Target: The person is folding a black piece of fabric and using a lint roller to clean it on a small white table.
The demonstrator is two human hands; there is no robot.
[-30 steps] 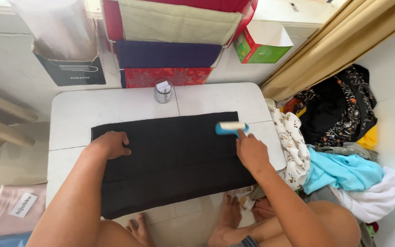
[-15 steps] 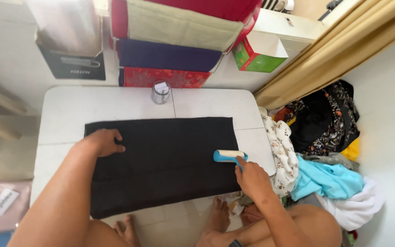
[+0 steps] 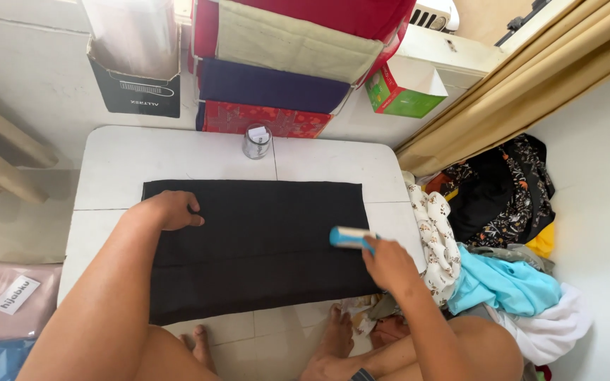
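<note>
Roller [image 3: 349, 237], small and blue with a white part, is held in the right hand [image 3: 390, 262], fingers wrapped tight around its handle. It sits on the right edge of the black cloth [image 3: 262, 243]. The left hand [image 3: 171, 209] lies flat on the cloth near its top left corner, fingers curled a little, holding nothing.

One cloth, spread out smooth. It lies on one white table [image 3: 107, 166]. The cloth's top edge is straight and runs across the middle of the table. Its bottom edge hangs near the table's front edge. Bare white table shows behind the cloth, and a strip shows to its left. Between the two hands the cloth is open, with nothing on it.

One small glass jar [image 3: 256, 141] stands just behind the cloth, not touching it. Behind the jar are stacked boxes [image 3: 270, 85], red, blue and tan. One green box [image 3: 397, 95] sits to the right of them.

Right of the cloth is a pile of clothes [image 3: 510, 282], with a white spotted piece touching the table's right edge. Two bare feet show below the cloth.
</note>
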